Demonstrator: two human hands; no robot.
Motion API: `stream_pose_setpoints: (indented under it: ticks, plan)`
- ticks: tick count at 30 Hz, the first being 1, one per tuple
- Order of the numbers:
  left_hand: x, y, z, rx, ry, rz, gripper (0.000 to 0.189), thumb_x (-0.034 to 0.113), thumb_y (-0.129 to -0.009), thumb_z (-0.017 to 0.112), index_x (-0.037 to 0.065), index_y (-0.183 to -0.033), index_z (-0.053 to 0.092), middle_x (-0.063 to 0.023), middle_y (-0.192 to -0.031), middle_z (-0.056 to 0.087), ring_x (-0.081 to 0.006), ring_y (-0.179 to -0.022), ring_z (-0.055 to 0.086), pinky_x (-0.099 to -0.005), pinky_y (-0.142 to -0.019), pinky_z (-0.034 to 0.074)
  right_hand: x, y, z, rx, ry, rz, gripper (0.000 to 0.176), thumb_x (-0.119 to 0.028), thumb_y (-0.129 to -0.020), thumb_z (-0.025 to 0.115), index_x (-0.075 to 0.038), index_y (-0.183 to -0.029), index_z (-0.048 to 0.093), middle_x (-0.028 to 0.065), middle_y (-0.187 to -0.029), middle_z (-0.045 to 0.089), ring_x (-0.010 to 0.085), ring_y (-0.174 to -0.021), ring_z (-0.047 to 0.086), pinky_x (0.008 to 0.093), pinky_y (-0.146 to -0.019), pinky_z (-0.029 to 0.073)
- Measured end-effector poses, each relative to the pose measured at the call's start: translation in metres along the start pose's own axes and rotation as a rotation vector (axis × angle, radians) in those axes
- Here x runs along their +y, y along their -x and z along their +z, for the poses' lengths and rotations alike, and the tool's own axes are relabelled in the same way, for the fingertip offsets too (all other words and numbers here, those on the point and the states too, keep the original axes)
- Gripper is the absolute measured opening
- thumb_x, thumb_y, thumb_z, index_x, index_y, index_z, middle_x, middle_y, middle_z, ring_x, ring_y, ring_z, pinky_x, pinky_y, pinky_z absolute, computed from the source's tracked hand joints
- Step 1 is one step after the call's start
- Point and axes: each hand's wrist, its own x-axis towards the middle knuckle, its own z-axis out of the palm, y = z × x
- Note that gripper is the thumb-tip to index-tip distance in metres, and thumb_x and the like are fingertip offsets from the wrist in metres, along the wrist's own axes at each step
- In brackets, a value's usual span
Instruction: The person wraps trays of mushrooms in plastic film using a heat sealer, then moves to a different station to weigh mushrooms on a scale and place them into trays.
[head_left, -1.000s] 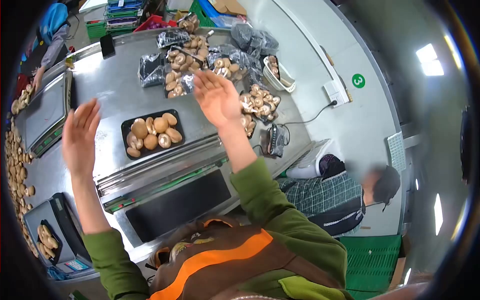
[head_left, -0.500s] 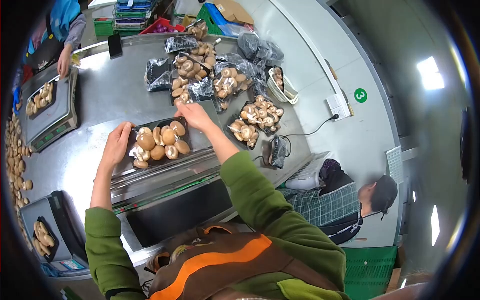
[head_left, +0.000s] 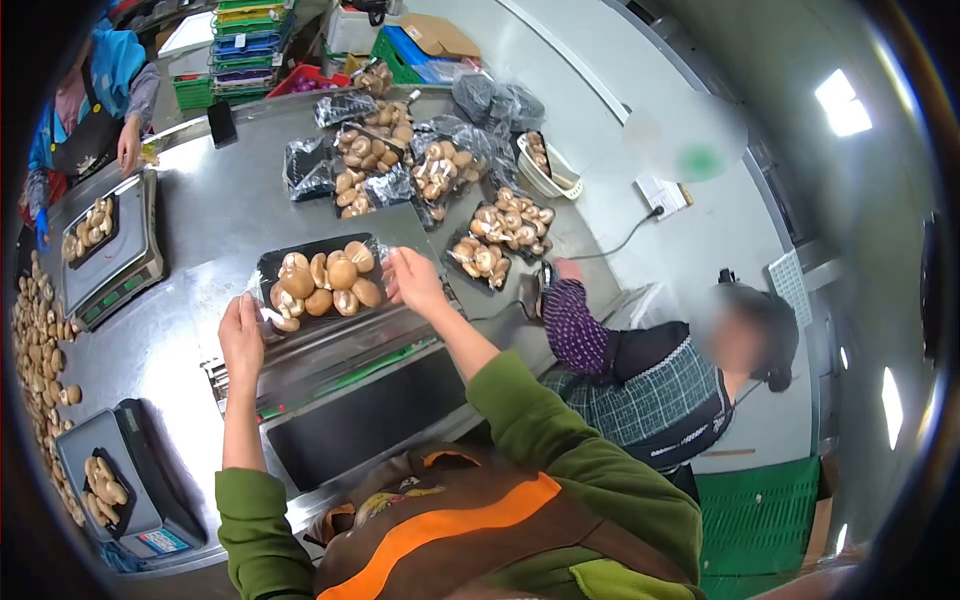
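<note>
In front of me a black tray of brown mushrooms (head_left: 320, 300) rests on the flat metal top of a wrapping station (head_left: 330, 350). Clear plastic film stretches out past both ends of the tray. At the left end, my left hand (head_left: 241, 335) pinches the film, fingers closed. My right hand (head_left: 414, 280) is likewise closed on the film at the right end. Beyond my right hand lie several wrapped mushroom trays (head_left: 375, 150), partly piled on each other.
A scale with a mushroom tray (head_left: 125, 265) stands at left, another scale (head_left: 150, 490) nearer me. Loose mushrooms (head_left: 45, 350) line the left edge. A co-worker (head_left: 640, 390) on the right reaches to the table; another person (head_left: 105, 110) stands far left. A white basket (head_left: 550, 170) sits by the wall.
My hands have moved from the tray's edges outward, drawing the film out at both ends. The right-hand co-worker has leaned in and extended an arm to the table. The view has shifted slightly.
</note>
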Motion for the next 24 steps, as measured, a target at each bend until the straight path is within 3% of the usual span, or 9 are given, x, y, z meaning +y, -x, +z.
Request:
stream_pose_setpoints:
  ticks: [3,6,8,11,13,17,20,22,24]
  plan:
    - [0.019,0.045,-0.003,-0.053,0.259,-0.077,0.034,0.030,-0.098,0.046,0.005,-0.077,0.055,0.0048,-0.061,0.046,-0.0028,-0.052,0.038,-0.0198,-0.046,0.029,-0.005,0.058,-0.030,-0.009,-0.121,0.062,0.036,-0.032,-0.099,0.041,0.000,-0.094,0.057,0.0083,-0.076,0.062,0.0123,-0.051,0.059,0.0233,-0.043,0.047]
    - [0.013,0.092,-0.019,-0.127,0.050,-0.090,0.037,0.030,-0.098,0.046,0.007,-0.070,0.051,0.0050,-0.061,0.044,-0.0027,-0.054,0.035,-0.0212,-0.047,0.027,-0.006,0.114,-0.045,-0.070,-0.270,0.218,0.036,-0.032,-0.099,0.042,0.001,-0.095,0.058,0.0092,-0.077,0.062,0.0129,-0.051,0.060,0.0224,-0.044,0.047]
    - [0.010,0.114,-0.025,-0.260,0.020,-0.275,0.038,0.028,-0.098,0.046,0.006,-0.066,0.048,0.0038,-0.061,0.043,-0.0043,-0.055,0.035,-0.0224,-0.049,0.029,0.010,0.137,-0.051,-0.217,-0.265,0.368,0.035,-0.031,-0.098,0.043,0.001,-0.095,0.058,0.0086,-0.078,0.062,0.0134,-0.052,0.060,0.0226,-0.044,0.047]
    - [-0.013,0.135,-0.007,-0.060,-0.177,0.021,0.036,0.023,-0.097,0.048,0.002,-0.068,0.044,0.0019,-0.059,0.040,-0.0065,-0.056,0.033,-0.0242,-0.051,0.031,0.020,0.159,-0.035,0.002,-0.081,0.266,0.033,-0.029,-0.096,0.051,0.001,-0.085,0.061,0.0061,-0.068,0.062,0.0106,-0.050,0.058,0.0228,-0.044,0.046]
    - [-0.017,0.145,-0.001,-0.032,-0.115,-0.003,0.035,0.023,-0.098,0.048,0.001,-0.070,0.044,0.0029,-0.060,0.037,-0.0062,-0.058,0.031,-0.0244,-0.051,0.030,0.017,0.172,-0.024,0.237,0.104,0.146,0.032,-0.026,-0.093,0.057,0.000,-0.075,0.061,0.0038,-0.055,0.057,0.0068,-0.048,0.053,0.0235,-0.043,0.042]
    - [-0.029,0.168,0.011,-0.112,-0.189,-0.012,0.038,0.025,-0.098,0.049,-0.001,-0.071,0.046,0.0034,-0.060,0.035,-0.0073,-0.059,0.031,-0.0263,-0.051,0.030,0.054,0.212,-0.032,0.364,0.202,-0.012,0.030,-0.022,-0.092,0.059,0.001,-0.073,0.060,0.0043,-0.054,0.055,0.0060,-0.045,0.048,0.0254,-0.044,0.037]
    - [-0.055,0.166,0.009,-0.127,-0.415,0.178,0.036,0.023,-0.095,0.053,-0.003,-0.072,0.047,-0.0106,-0.057,0.042,-0.0183,-0.054,0.033,-0.0319,-0.053,0.036,0.095,0.252,-0.057,0.464,0.272,0.069,0.031,-0.022,-0.092,0.059,0.001,-0.070,0.059,0.0036,-0.052,0.053,0.0058,-0.047,0.048,0.0257,-0.044,0.038]
    - [-0.065,0.162,0.019,-0.123,-0.696,0.359,0.033,0.021,-0.092,0.058,0.000,-0.068,0.051,-0.0163,-0.065,0.055,-0.0334,-0.055,0.052,-0.0398,-0.052,0.042,0.145,0.263,-0.068,0.543,0.321,0.079,0.033,-0.022,-0.092,0.059,0.001,-0.068,0.057,0.0033,-0.050,0.052,0.0059,-0.047,0.048,0.0259,-0.045,0.038]
    - [-0.061,0.156,0.040,-0.106,-0.822,0.523,0.028,0.022,-0.089,0.060,0.004,-0.068,0.053,-0.0128,-0.067,0.058,-0.0314,-0.061,0.059,-0.0410,-0.052,0.044,0.182,0.259,-0.062,0.680,0.287,0.139,0.036,-0.024,-0.092,0.057,0.001,-0.067,0.056,0.0054,-0.048,0.050,0.0087,-0.045,0.046,0.0290,-0.045,0.039]
